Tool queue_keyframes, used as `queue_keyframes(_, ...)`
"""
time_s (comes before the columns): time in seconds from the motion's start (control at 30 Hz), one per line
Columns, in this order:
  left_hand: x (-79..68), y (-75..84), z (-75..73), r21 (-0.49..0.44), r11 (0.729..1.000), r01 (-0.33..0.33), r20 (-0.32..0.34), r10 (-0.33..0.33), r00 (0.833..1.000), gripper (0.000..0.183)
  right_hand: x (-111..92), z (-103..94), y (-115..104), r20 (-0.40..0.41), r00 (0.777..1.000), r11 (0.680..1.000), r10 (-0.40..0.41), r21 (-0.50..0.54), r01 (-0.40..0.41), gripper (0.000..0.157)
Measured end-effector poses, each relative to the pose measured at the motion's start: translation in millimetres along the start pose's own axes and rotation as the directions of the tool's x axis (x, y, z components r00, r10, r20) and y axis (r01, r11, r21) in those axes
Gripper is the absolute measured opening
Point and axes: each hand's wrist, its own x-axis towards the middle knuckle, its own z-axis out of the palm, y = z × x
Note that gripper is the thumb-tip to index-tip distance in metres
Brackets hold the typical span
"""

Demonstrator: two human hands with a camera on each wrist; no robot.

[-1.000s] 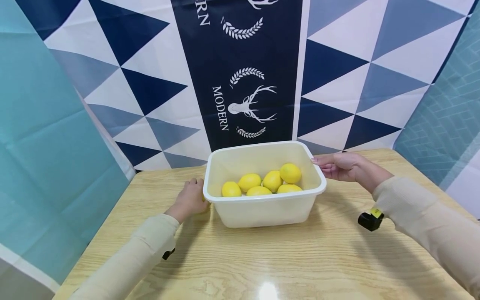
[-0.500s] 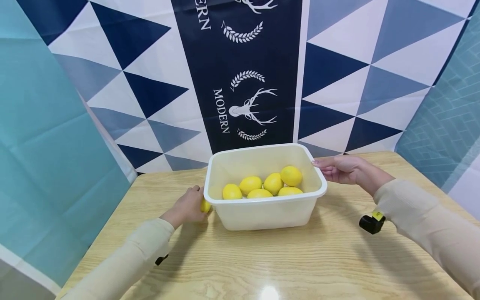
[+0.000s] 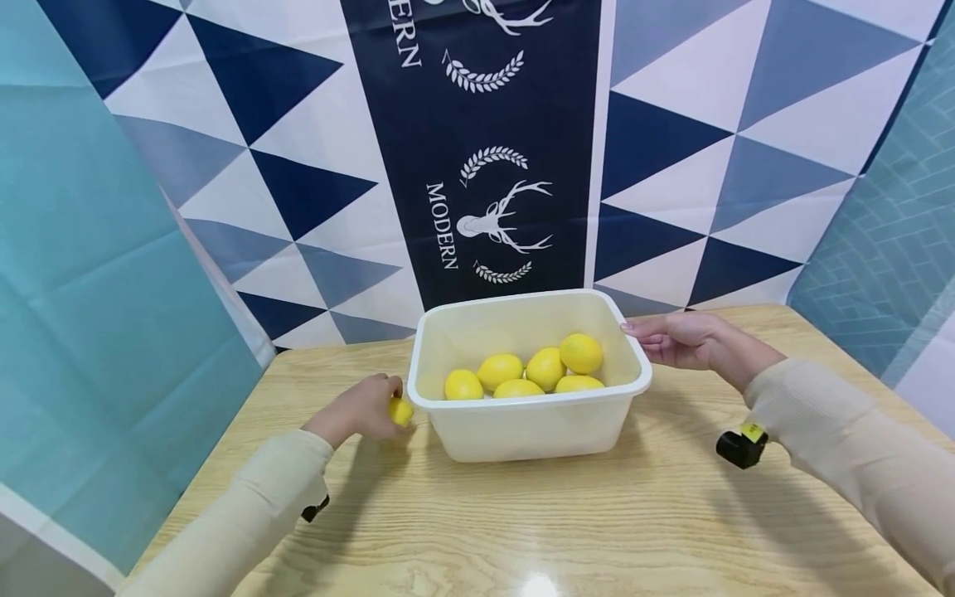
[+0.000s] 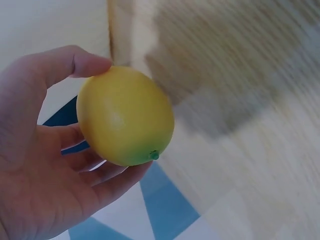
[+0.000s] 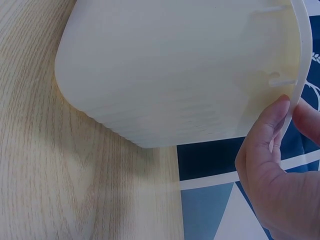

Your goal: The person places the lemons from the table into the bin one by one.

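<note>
My left hand [image 3: 366, 406] grips a yellow lemon [image 4: 125, 117] just left of the white plastic bin [image 3: 530, 427]. In the left wrist view the thumb lies on one side of the fruit and the fingers curl round the other; a green stem tip shows. My right hand [image 3: 682, 338] pinches the rim at the bin's right end, as the right wrist view shows, with thumb and fingers [image 5: 257, 145] on either side of the lip. Inside the bin lie several lemons [image 3: 546, 369], one raised at the right. The bin's front wall hides their lower parts.
Everything stands on a light wood table [image 3: 522, 522]. A patterned cloth [image 3: 492, 224] with triangles and a stag print hangs right behind the bin. Teal hangings [image 3: 97, 274] close off the left and right sides.
My left hand has drawn away from the bin's left side toward the left and slightly nearer, bringing the lemon into fuller sight. The right hand keeps its place on the rim.
</note>
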Motion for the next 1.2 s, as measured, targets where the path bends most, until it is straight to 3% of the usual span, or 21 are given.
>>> queue_keyframes(0.47, -6.4, 2.4, -24.6, 0.012, 0.999, -0.039, 0.171, 0.036, 0.985, 0.037, 0, -0.3, 0, 0.007, 1.0, 1.0, -0.003, 0.01, 0.003, 0.011)
queue_keyframes(0.97, -19.6, 4.2, -63.3, 0.015, 0.992, -0.122, 0.131, 0.119, 0.984, 0.036, -1, -0.1, -2, 0.006, 1.0, 1.0, 0.009, 0.019, -0.009, 0.011)
queue_keyframes(1.2, -24.6, 9.6, -70.5, 0.019, 0.993, -0.119, 0.141, 0.115, 0.983, 0.035, -1, 0.7, -3, 0.002, 1.0, 1.0, 0.011, 0.015, -0.011, 0.011)
